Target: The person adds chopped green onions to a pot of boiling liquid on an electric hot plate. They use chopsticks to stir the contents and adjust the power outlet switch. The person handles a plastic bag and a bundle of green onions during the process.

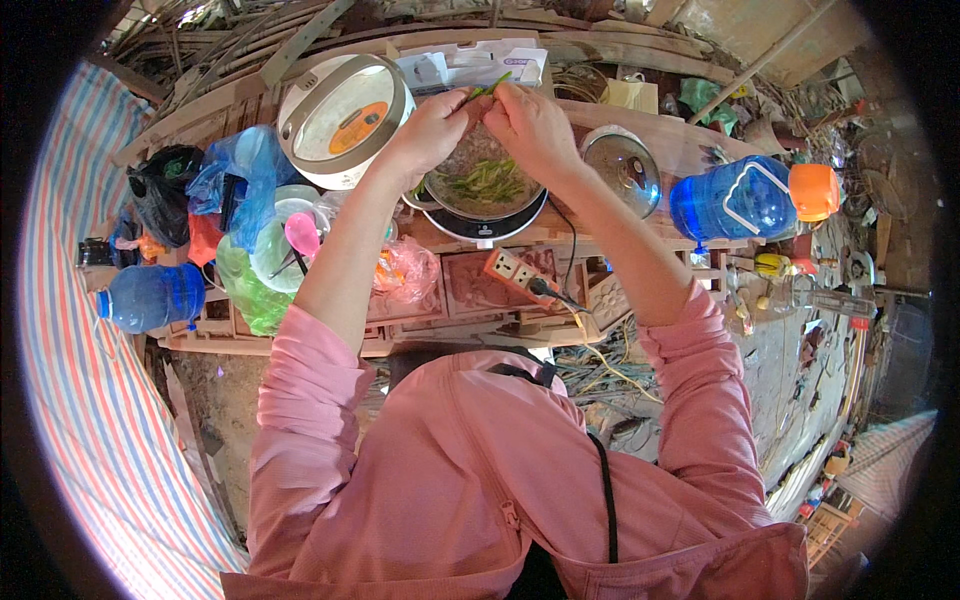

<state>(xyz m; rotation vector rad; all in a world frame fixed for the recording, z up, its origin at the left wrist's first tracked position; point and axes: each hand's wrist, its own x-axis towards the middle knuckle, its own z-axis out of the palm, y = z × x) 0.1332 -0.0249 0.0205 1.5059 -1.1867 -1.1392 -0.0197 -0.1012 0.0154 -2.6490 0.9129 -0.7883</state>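
Both my hands are raised over a metal pan (487,197) that sits on a small electric cooker. My left hand (432,128) and my right hand (528,122) pinch the same green vegetable stalk (487,90) between their fingertips, the two hands almost touching. Cut green vegetable pieces (485,181) lie in the pan below. Pink sleeves cover my upper arms.
An open rice cooker (340,115) stands at the left of the pan, a glass lid (622,164) to its right. A large blue water jug (740,198) with an orange cap lies on the right, a smaller blue bottle (150,297) on the left. Plastic bags, bowls and a power strip (518,272) crowd the wooden bench.
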